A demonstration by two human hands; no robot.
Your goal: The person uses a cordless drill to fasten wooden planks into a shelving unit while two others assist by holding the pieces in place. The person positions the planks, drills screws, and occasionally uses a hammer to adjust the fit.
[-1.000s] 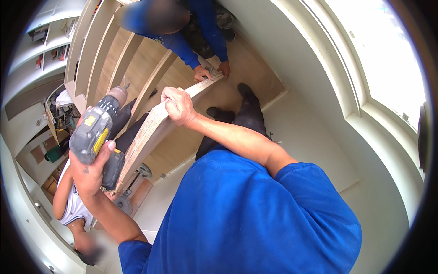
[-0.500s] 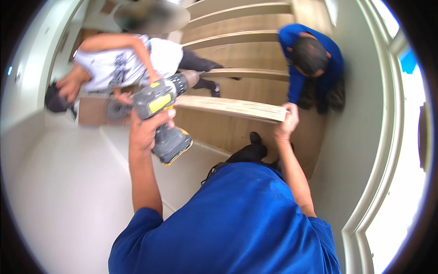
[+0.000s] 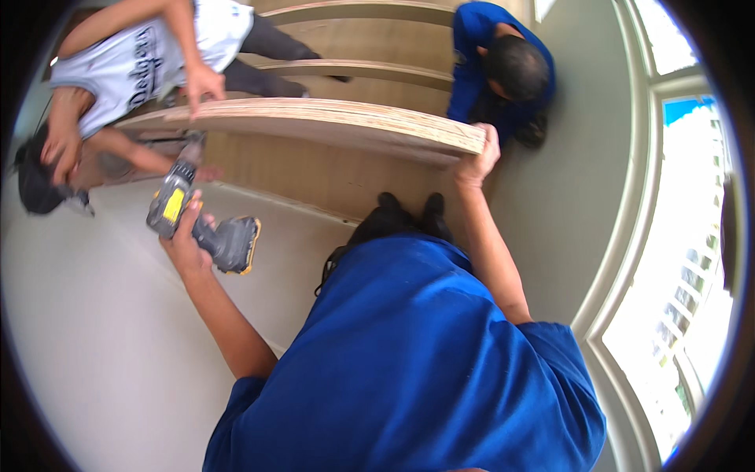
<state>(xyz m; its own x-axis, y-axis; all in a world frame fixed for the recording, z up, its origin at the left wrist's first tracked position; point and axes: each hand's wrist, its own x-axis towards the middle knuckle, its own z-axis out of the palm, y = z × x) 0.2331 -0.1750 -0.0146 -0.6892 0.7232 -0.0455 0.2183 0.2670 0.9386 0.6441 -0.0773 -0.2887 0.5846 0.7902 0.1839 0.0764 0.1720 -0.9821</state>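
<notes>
My left hand (image 3: 185, 242) is wrapped round the grip of a black and yellow cordless drill (image 3: 169, 211). Its chuck points up and to the right, close under the board's left part; whether it touches the wood cannot be made out. At the right, my right hand (image 3: 477, 164) grips the end of a long plywood board (image 3: 338, 118), whose layered edge shows. A co-worker's hand (image 3: 204, 88) rests on the same board toward its left end.
A person in a white sleeveless top (image 3: 149, 67) leans in from the left. Another person in blue (image 3: 503, 71) crouches beyond the board at the right. Several parallel wooden slats (image 3: 370, 69) lie farther off. A grey wall (image 3: 574, 157) and a window (image 3: 668, 259) flank the right.
The drill in my left hand has moved left and now points more upward. The plywood board shows higher and longer, still in my right hand. The white-topped co-worker's hand is now on it.
</notes>
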